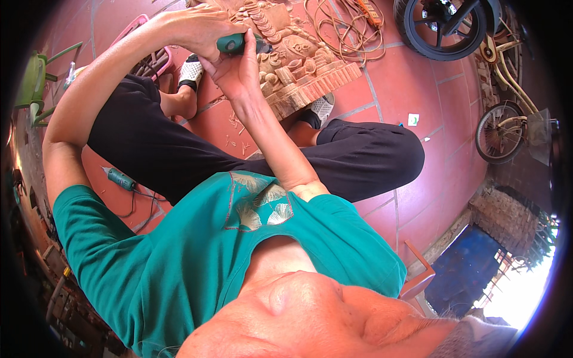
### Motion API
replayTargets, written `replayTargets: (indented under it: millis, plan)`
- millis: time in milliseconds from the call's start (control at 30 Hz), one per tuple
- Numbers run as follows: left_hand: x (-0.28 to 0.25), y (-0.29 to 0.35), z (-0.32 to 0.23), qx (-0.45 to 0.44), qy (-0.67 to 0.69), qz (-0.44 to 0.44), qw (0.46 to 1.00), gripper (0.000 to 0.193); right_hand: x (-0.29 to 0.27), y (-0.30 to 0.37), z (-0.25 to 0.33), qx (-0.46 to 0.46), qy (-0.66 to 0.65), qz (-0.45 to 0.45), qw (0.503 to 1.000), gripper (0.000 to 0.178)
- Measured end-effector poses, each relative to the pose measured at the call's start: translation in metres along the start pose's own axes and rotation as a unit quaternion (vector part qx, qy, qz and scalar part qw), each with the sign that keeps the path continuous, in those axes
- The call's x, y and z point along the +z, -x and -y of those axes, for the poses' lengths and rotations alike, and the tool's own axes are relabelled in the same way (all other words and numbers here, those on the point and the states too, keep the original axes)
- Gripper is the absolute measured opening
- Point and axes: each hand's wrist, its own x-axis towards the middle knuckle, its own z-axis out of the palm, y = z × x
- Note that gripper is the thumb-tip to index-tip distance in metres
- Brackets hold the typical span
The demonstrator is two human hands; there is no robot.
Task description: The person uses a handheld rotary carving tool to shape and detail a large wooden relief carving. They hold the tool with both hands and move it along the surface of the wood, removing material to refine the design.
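A carved wooden relief (pixel 298 56) with raised figures and a ridged edge lies on the floor in front of me, between my feet. Over its left side, my right hand (pixel 236 74) is closed round a green handheld power tool (pixel 231 43), thumb along one side. My left hand (pixel 200 28) comes over from the left and grips the same tool from above, its fingers partly hidden. The tool's rounded green end faces me; a dark part shows beyond it, over the carving. Its working tip cannot be made out.
A second green power tool (pixel 120 178) with a cord lies on the tiles at left. An orange cord (pixel 349 39) is coiled beyond the carving. Wheels (pixel 439 27) stand at right, a green chair (pixel 37 83) at left. Wood shavings (pixel 239 143) lie near my legs.
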Motion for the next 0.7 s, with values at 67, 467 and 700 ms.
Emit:
replayTargets:
  millis: [67, 467, 700]
  plan:
    - [-0.0016, 0.001, -0.001, -0.002, -0.002, 0.003, 1.0, 0.084, -0.0003, -0.0001, -0.0002, 0.0, -0.002, 0.002, 1.0, 0.061]
    - [-0.0059, 0.0023, -0.0041, -0.02, -0.013, 0.022, 0.999, 0.083, 0.002, -0.0002, -0.0021, 0.006, -0.004, -0.004, 1.0, 0.062]
    - [-0.0063, 0.0019, -0.0013, 0.0, -0.008, 0.04, 0.999, 0.081, 0.0015, 0.0033, -0.0039, 0.014, -0.013, 0.009, 1.0, 0.062]
